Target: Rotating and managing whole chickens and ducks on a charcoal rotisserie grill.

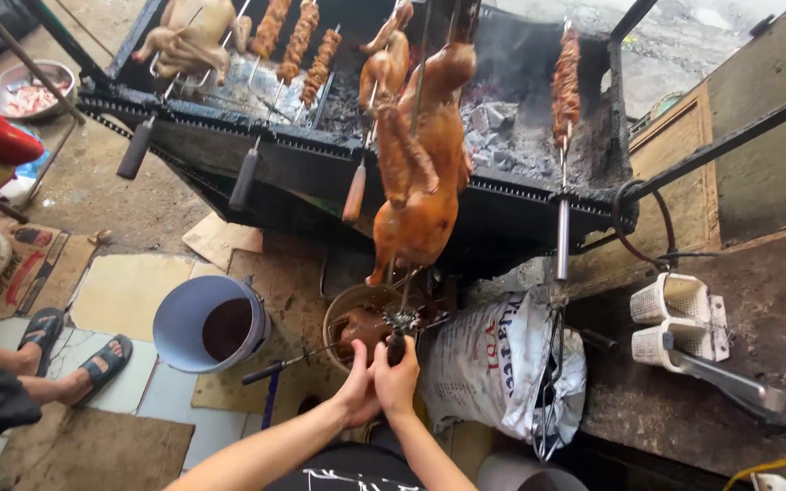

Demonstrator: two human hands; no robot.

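Both hands, left hand (357, 386) and right hand (398, 377), closed together around spit handle (397, 345), holding roast duck (420, 173) upright at twelve o'clock before charcoal grill (511, 118). Likely heavy, greasy, hot; best gripped at the handle. Blue bucket (202, 314) at ten o'clock.

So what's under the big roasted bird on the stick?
A round bowl sits below the roasted bird, with brown liquid and something dark inside. Both hands grip the spit's handle and cover the bowl's near edge.
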